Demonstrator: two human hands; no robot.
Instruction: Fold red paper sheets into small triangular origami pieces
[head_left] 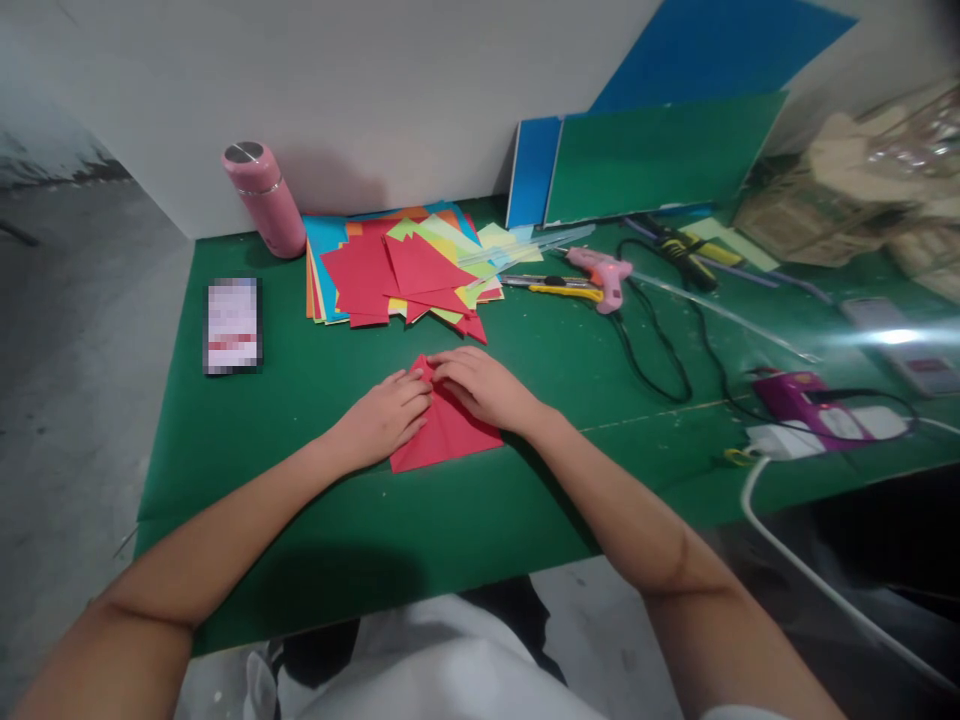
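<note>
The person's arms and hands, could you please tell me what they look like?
The left hand and right hand are ungloved, and both forearms are bare down to the wrists. A white sleeve edge shows on the right upper arm.

Red paper (459,442) partly hidden under my L hand (384,420) & R hand (484,388); grip unclear. Pale item (232,322) pixelated, can't ID. Brown heap (810,205) blurred, cut at R edge. Blue board (712,55) cut at top.
</note>
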